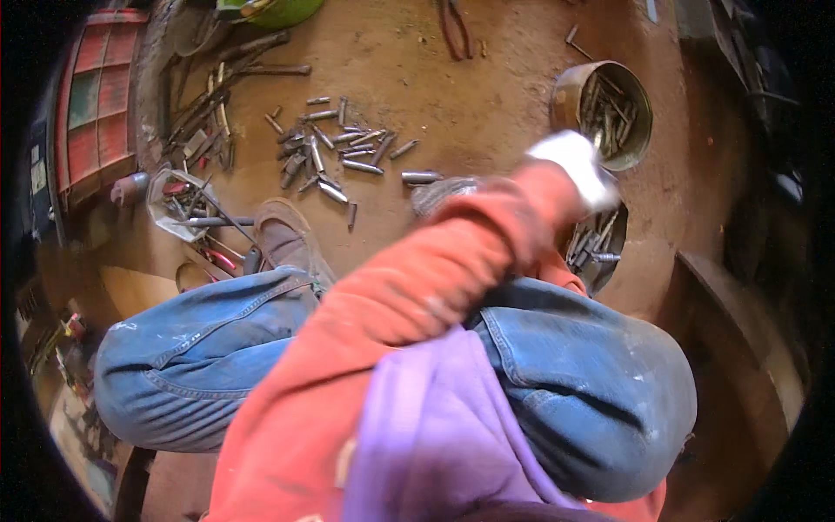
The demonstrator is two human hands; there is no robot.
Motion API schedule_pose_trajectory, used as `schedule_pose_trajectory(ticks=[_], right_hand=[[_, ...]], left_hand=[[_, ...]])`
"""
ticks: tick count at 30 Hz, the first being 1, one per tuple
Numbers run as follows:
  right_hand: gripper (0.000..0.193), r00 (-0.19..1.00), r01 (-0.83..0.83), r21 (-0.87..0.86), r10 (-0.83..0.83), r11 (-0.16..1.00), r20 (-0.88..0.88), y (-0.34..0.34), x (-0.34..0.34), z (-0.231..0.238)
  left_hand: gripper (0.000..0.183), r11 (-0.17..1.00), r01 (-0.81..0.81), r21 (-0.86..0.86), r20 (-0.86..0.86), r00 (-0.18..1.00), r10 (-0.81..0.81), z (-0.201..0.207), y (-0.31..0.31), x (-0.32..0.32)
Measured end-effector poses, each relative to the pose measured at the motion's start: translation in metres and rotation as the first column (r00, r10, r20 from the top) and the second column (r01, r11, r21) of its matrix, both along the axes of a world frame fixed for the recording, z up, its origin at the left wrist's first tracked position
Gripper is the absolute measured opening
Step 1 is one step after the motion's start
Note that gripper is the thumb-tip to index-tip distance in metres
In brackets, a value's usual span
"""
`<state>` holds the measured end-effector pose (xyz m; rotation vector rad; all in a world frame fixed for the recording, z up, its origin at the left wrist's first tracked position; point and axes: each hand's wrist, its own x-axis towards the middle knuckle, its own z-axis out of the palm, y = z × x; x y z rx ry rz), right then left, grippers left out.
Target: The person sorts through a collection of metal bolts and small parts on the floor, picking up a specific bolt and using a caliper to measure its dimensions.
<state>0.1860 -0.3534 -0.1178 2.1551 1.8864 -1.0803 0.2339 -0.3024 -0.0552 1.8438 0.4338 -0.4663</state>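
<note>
My left arm, in an orange sleeve, reaches across to the right. At its end my left hand (576, 167), in a white glove, is smeared by motion and its fingers cannot be made out. It is at the near rim of a round metal tin (569, 96) holding several metal pieces. Just below it, a second container (619, 239) holds more metal pieces, partly hidden by the arm. A bit of my right sleeve (557, 271) shows above the right knee. A grey mottled shape (435, 198) beside a shiny metal cylinder (422, 177) may be my right hand or a shoe; I cannot tell.
Several loose metal cylinders (357, 165) lie scattered on the brown floor. Left of them are a pile of metal rods (217, 104) and a tray of tools (165, 217). A red crate (96, 96) stands far left. Pliers-like handles (454, 35) lie at the top.
</note>
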Motion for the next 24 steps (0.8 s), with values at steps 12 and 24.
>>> schedule_pose_trajectory(ticks=[12,24], right_hand=[[0.027,0.358,0.891,-0.124,-0.844,0.437,-0.398,-0.122,0.035,0.069],[0.027,-0.653,0.745,-0.358,-0.504,-0.562,-0.565,-0.243,0.007,0.1]], left_hand=[[0.03,0.964,0.264,-0.043,0.227,0.942,-0.248,0.062,-0.09,0.018],[0.045,0.956,-0.164,-0.243,0.323,0.915,0.24,0.015,0.013,0.012]])
